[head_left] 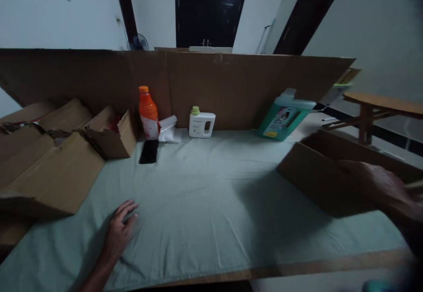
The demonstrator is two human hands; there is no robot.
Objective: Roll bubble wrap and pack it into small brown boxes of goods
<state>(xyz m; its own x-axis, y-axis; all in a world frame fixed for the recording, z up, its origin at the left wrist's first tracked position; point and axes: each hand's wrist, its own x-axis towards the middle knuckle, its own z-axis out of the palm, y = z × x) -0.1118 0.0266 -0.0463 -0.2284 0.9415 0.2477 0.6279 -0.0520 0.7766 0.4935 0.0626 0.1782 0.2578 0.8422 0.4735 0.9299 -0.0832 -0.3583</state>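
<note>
An open-topped brown cardboard box (pixel 309 176) sits angled at the pale green cloth's (pixel 185 204) right end.

Box (pixel 310 179) brown, cloth (pixel 198 204) pale green, bottle (pixel 148 109) orange, phone (pixel 149 151) black, jug (pixel 197 127) white (lime cap (pixel 195 110)), bigger jug (pixel 276 119) teal.

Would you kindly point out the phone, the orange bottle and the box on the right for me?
Phone (pixel 149 152): head view, middle of its dark face.
Orange bottle (pixel 148 111): head view, middle of its body.
Box on the right (pixel 313 179): head view, its near wall.
</note>
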